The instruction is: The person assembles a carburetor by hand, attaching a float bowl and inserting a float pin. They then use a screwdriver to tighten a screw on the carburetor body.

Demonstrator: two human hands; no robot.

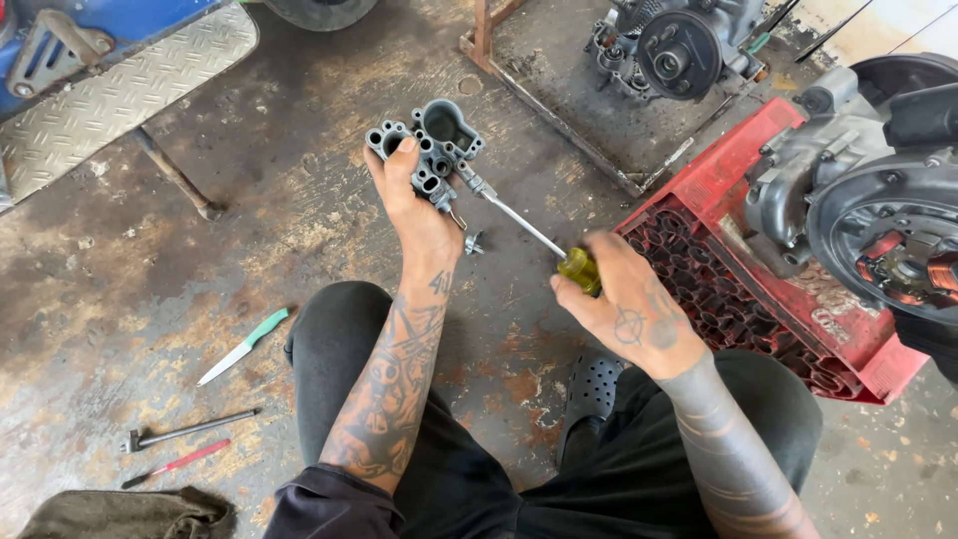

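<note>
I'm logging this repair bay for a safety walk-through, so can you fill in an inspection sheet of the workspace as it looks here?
Surface: stained, rust-spotted concrete floor; the person sits on it.
Job's things: grey metal carburettor body; screwdriver with yellow handle, tip at the body's side.
Clutter: green-handled knife, grey metal tool, thin red-handled tool, cloth, all lying on the floor at left.
Grippers: left hand holds the carburettor body up; right hand is closed around the screwdriver handle.
Cables: nothing seen.
Surroundings: red plastic crate carrying an engine; a second engine part on a metal-framed stand; checker-plate footboard at upper left.
</note>
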